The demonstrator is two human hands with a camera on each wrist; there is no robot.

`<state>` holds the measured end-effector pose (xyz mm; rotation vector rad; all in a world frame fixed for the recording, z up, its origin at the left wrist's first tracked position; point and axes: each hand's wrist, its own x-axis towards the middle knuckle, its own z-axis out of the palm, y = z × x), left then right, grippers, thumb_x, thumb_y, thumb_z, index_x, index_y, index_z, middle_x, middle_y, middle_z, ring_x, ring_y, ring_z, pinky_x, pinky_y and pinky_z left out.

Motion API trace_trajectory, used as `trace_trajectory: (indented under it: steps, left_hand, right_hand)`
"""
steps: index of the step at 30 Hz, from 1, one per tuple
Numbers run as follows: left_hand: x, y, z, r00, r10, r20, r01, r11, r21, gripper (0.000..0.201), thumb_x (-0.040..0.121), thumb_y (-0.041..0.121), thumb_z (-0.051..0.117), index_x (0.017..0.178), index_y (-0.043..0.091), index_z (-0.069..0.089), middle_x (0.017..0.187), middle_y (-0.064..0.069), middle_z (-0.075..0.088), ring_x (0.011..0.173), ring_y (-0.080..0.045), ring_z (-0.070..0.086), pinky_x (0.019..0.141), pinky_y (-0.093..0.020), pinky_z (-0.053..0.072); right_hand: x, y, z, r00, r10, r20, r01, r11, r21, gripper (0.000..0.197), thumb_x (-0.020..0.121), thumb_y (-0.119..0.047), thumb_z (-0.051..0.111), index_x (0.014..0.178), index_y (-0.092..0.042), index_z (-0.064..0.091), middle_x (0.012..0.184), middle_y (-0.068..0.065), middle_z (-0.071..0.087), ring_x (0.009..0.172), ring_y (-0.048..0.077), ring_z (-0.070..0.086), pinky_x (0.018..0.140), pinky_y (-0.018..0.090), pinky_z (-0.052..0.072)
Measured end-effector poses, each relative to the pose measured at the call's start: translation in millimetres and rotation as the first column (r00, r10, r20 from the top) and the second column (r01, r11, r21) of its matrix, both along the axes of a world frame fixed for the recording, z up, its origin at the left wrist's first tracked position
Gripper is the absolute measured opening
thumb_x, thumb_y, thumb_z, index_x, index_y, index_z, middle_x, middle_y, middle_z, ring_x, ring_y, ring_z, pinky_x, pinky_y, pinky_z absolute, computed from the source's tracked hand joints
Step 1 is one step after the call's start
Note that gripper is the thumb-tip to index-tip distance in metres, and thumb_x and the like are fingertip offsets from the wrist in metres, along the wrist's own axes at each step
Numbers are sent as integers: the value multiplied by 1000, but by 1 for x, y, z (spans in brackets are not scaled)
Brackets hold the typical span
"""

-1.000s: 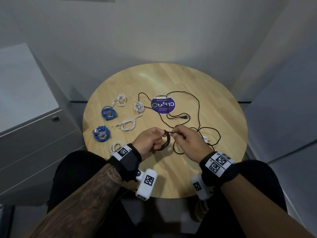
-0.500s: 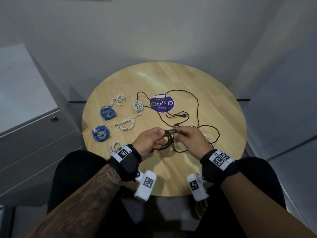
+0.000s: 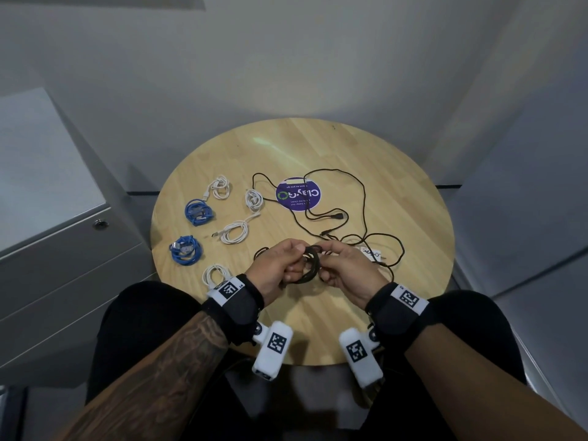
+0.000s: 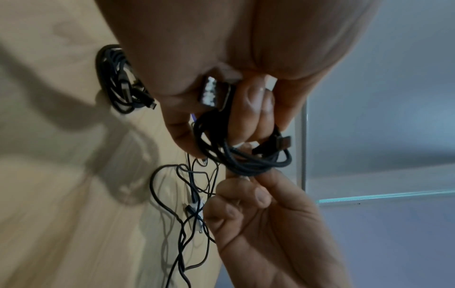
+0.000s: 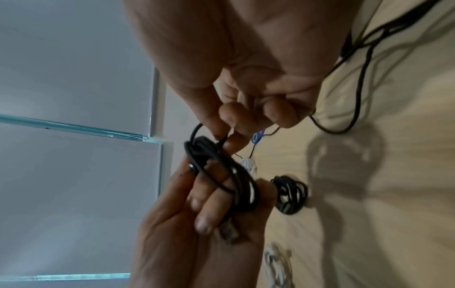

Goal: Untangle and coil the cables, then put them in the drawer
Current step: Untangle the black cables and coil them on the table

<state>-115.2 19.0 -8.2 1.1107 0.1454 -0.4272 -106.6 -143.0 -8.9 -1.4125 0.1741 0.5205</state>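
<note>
Left hand (image 3: pixel 276 269) grip: fingers curled through a small black cable coil (image 3: pixel 309 266), USB plug pinned under the thumb in the left wrist view. Right hand (image 3: pixel 345 270) grip: thumb and forefinger pinch a strand of that same coil, other fingers curled in. The coil is held above the near part of the round wooden bench (image 3: pixel 397 313), between both hands.

Container: grey drawer cabinet (image 3: pixel 63 259) left of the bench, drawer fronts closed, round lock (image 3: pixel 100 223) on the top one. Contents can't be seen.

On the bench: two blue coils (image 3: pixel 198 212) and (image 3: pixel 185 250), four white coils (image 3: pixel 220 191), (image 3: pixel 254 199), (image 3: pixel 234 232), (image 3: pixel 215 275), all apart on the left side. Loose black cable (image 3: pixel 362 198) sprawls over the right half and crosses a purple round sticker (image 3: pixel 298 194).

Hard to make out:
- A second black coil (image 4: pixel 118 81) lies on the bench behind the left hand, only an edge of it in the head view.
- White tag (image 3: pixel 370 252) beside the right hand, half covered, text unreadable.
- Nearest white coil is partly cut off by the left wristband.
- Can't tell whether the loose black run is one cable or several.
</note>
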Motion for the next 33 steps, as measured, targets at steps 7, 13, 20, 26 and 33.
trace_trajectory:
  steps: [7, 13, 20, 26, 33]
  left_hand:
    - [1, -1, -8, 993, 93, 74, -99, 991, 93, 8, 99, 10, 49, 93, 11, 53, 57, 4, 52, 40, -3, 31, 45, -15, 28]
    - [1, -2, -9, 996, 85, -19, -85, 996, 2, 8, 87, 15, 51, 94, 12, 52, 64, 1, 38, 51, -8, 31, 52, -27, 15]
    - [0, -1, -6, 995, 91, 33, -91, 996, -11, 7, 89, 14, 56, 94, 9, 52, 68, -1, 37, 53, -7, 31, 48, -18, 23]
    - [-1, 1, -6, 987, 82, 137, -83, 997, 2, 18, 84, 23, 57, 92, 9, 49, 58, 5, 50, 48, -4, 32, 48, -15, 27]
    - [-4, 2, -1, 974, -99, 205, 50, 971, 232, 10, 96, 0, 54, 91, 6, 47, 48, 9, 53, 41, 0, 43, 45, -11, 34]
  right_hand:
    - [-10, 11, -4, 930, 92, 355, -39, 988, -152, 44, 85, -13, 77, 125, -20, 61, 94, 6, 67, 78, 12, 56, 74, 24, 48]
    - [-5, 8, -6, 915, 31, 403, 52, 980, -194, 21, 92, -17, 70, 113, -16, 70, 70, -16, 64, 70, 3, 55, 72, 18, 44]
    - [-4, 5, -4, 905, 75, 419, 13, 979, -203, 23, 92, -18, 70, 115, -20, 71, 98, 16, 73, 87, 20, 64, 88, 35, 51]
    - [-4, 2, 8, 941, 34, 337, 18, 989, -149, 10, 98, -7, 60, 102, -11, 68, 73, 0, 67, 66, 12, 57, 65, 26, 47]
    - [2, -7, 14, 928, 59, 369, 34, 970, -241, 14, 96, -9, 63, 89, -19, 70, 82, 3, 68, 74, 9, 60, 63, 26, 53]
